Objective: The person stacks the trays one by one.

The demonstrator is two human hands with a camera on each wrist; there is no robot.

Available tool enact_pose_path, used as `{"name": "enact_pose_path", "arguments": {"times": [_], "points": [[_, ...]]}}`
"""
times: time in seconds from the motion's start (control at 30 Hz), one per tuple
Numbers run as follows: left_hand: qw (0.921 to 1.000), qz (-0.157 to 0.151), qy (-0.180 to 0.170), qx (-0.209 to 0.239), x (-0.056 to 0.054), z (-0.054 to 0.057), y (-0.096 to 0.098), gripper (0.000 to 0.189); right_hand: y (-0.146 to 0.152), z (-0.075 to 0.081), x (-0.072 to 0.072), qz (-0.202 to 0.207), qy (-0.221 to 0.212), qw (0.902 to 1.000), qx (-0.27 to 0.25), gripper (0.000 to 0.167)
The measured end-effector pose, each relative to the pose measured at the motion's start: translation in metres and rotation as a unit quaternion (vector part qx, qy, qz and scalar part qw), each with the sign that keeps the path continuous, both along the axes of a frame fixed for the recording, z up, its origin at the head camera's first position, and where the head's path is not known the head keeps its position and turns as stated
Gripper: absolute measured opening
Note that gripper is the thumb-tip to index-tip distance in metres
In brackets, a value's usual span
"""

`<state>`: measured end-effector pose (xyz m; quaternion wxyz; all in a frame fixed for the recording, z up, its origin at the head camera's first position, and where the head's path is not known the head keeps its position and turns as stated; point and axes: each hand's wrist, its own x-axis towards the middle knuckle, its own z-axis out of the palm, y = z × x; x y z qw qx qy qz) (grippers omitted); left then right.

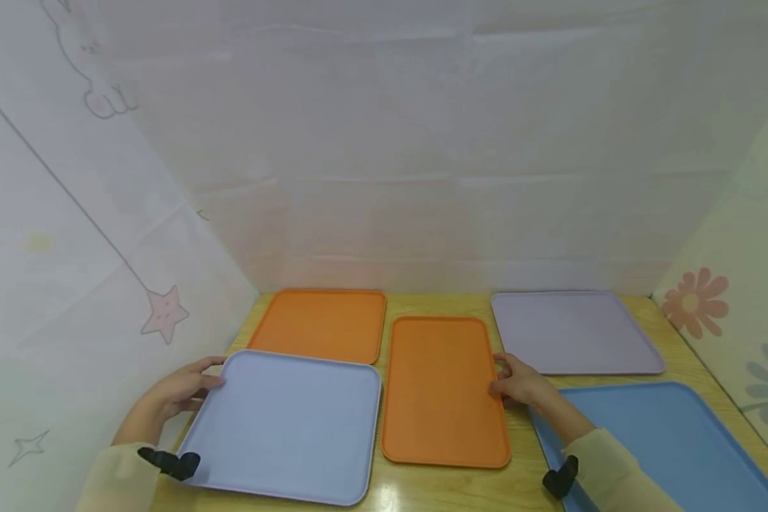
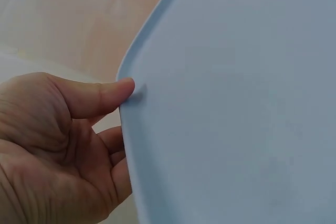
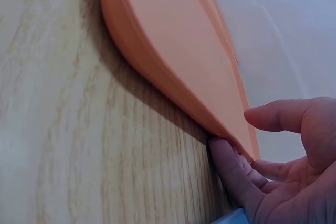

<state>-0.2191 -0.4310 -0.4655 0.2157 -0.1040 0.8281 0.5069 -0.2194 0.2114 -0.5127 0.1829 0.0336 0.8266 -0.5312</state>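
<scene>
Pale blue tray (image 1: 291, 427) lay before us at the left front of the wooden table (image 1: 422, 491), and our left hand (image 1: 179, 390) pinched its left edge near the far corner, thumb over the rim and fingers beneath. Just right of it we had the upright-set orange tray (image 1: 444, 391), its short sides facing near and far, our right hand (image 1: 521, 384) curled at its right edge, gripping it with the fingertips. Behind the first we saw another orange tray (image 1: 323, 323); at the far right sat a lilac tray (image 1: 576, 331), and nearer us a blue tray (image 1: 665, 441), partly covered by our right sleeve (image 1: 614, 466).
</scene>
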Motion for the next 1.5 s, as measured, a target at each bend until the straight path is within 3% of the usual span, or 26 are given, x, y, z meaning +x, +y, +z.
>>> {"name": "enact_pose_path", "arguments": {"times": [0.27,0.6,0.87,1.0,1.2,1.33,1.5], "points": [[0.9967,0.002,0.029,0.076,0.001,0.007,0.019,0.071,0.007,0.002,0.006,0.005,-0.007,0.9997,-0.022,0.077],[0.9862,0.042,0.064,0.147,-0.005,0.009,0.070,0.069,0.006,0.013,0.013,0.003,0.023,0.9984,-0.051,0.066],[0.9711,0.115,0.101,0.183,-0.012,-0.002,0.126,0.062,-0.009,0.016,0.022,0.000,0.010,0.9850,-0.172,0.067],[0.9625,0.147,0.107,0.201,-0.013,-0.008,0.149,0.060,-0.017,0.013,0.026,-0.025,0.002,0.9768,-0.213,0.066],[0.9538,0.180,0.113,0.212,-0.011,-0.012,0.180,0.059,-0.037,0.008,0.033,-0.109,0.003,0.9518,-0.287,0.065],[0.9451,0.197,0.121,0.231,-0.008,-0.011,0.202,0.057,-0.053,0.007,0.036,-0.174,0.026,0.9276,-0.330,0.068],[0.9360,0.207,0.125,0.256,-0.004,-0.011,0.227,0.055,-0.071,0.006,0.039,-0.221,0.044,0.8939,-0.388,0.063]]}}
